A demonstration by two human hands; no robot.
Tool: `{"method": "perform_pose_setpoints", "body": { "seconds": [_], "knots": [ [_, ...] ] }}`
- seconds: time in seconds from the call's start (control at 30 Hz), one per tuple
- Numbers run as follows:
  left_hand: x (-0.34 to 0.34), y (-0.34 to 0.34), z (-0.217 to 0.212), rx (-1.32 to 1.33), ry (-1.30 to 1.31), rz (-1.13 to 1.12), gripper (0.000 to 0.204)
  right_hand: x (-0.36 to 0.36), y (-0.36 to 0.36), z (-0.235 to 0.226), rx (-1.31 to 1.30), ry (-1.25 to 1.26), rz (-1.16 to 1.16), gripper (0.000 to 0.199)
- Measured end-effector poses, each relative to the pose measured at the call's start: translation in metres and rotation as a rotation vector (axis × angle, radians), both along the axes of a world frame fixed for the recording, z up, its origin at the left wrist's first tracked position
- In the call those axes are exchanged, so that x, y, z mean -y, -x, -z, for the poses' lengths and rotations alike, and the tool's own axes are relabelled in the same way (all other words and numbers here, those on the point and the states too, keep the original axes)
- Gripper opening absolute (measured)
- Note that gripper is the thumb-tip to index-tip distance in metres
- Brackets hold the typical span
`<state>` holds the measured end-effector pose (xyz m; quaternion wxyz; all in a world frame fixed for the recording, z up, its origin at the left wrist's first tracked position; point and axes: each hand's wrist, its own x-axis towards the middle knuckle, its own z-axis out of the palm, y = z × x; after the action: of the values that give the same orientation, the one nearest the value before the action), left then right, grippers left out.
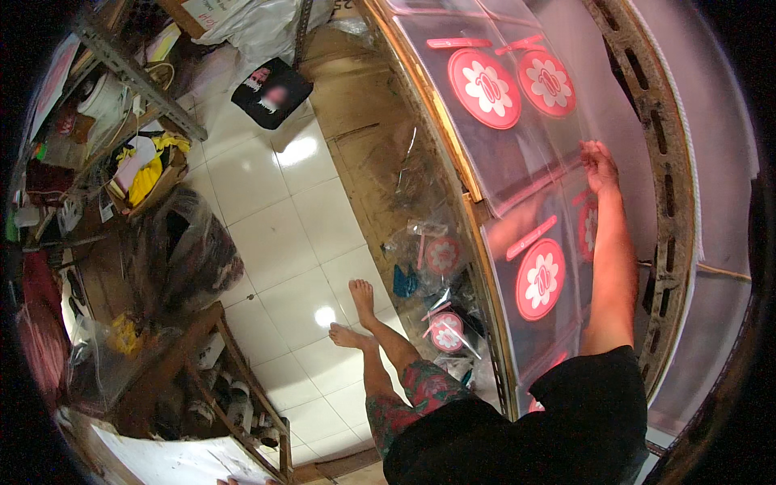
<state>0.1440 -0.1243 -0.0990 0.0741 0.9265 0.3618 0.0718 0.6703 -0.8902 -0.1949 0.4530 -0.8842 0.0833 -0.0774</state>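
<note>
My right hand (599,166) reaches over the table on the right, its fingers curled at the edge of a clear printed plastic sheet (558,206). The sheet bears round pink-and-white flower emblems and pink strips. Above it on the same table lies another printed plastic sheet (517,153), with two such emblems side by side. My forearm covers part of an emblem near the sheet's right side. At the lower edge, beside a white panel, a few fingertips (232,482) barely show, seemingly of my left hand; the rest of it is out of view.
A slotted metal bar (664,162) runs along the table's right side. Loose plastic with emblems (446,331) lies below the table's left edge. On the tiled floor (279,234) rests a black printed bag (272,93). Cluttered shelves (121,77) and a wooden rack (234,380) stand left.
</note>
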Motion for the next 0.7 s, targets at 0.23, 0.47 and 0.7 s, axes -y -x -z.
{"method": "perform_pose_setpoints", "body": {
  "seconds": [0.23,0.47,0.7],
  "knots": [
    [0.004,-0.004,0.001,0.018,-0.082,0.055,0.064,-0.019,-0.006,0.001,-0.049,-0.161,0.338,0.078],
    [0.004,0.008,0.014,0.097,-0.023,-0.017,0.067,-0.024,-0.025,0.005,0.076,-0.427,0.334,0.081],
    [0.006,0.005,0.013,0.067,0.013,-0.070,0.068,-0.032,-0.035,-0.001,0.066,-0.379,0.348,0.082]
  ]
}}
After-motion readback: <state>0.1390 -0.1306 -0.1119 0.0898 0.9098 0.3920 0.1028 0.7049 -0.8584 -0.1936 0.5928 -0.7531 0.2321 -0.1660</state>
